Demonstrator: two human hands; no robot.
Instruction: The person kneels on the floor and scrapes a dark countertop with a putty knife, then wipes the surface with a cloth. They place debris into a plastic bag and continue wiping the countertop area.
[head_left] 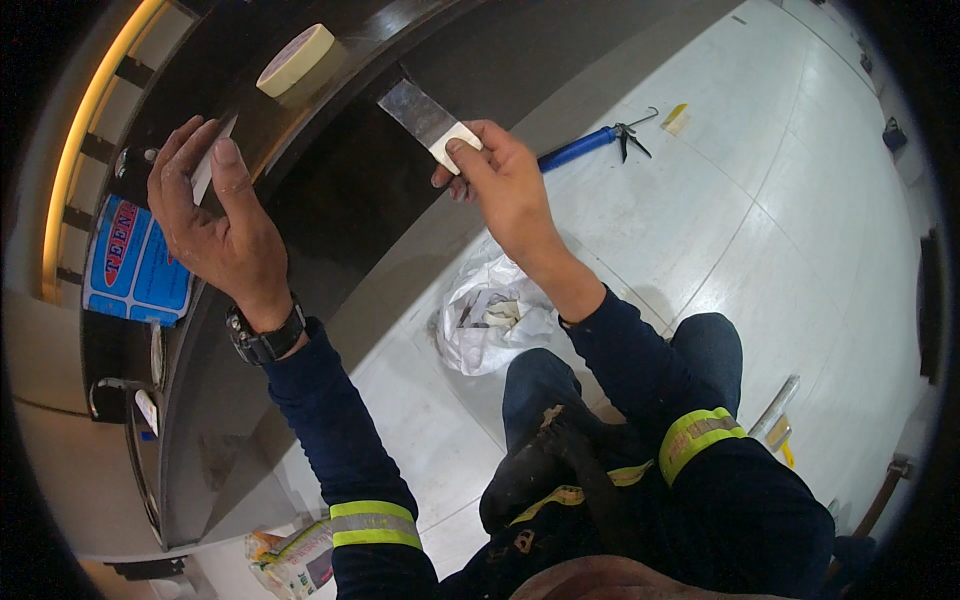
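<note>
While a flat metal scraper with a white handle (428,122) sits gripped in the right hand (512,195) beside the dark, glossy, curved tabletop (372,38), a low blade angle and steady thumb should serve well. Over the tabletop, the left hand (225,225) curls about a thin, pale, flat piece (206,180); I cannot tell whether it is clasped. A cream tape ring (297,60) lies on the tabletop.

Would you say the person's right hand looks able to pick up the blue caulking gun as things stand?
Probably not: the right hand holds a scraper, which would likely need setting down first, though nothing visible blocks the caulking gun on the floor.
</note>
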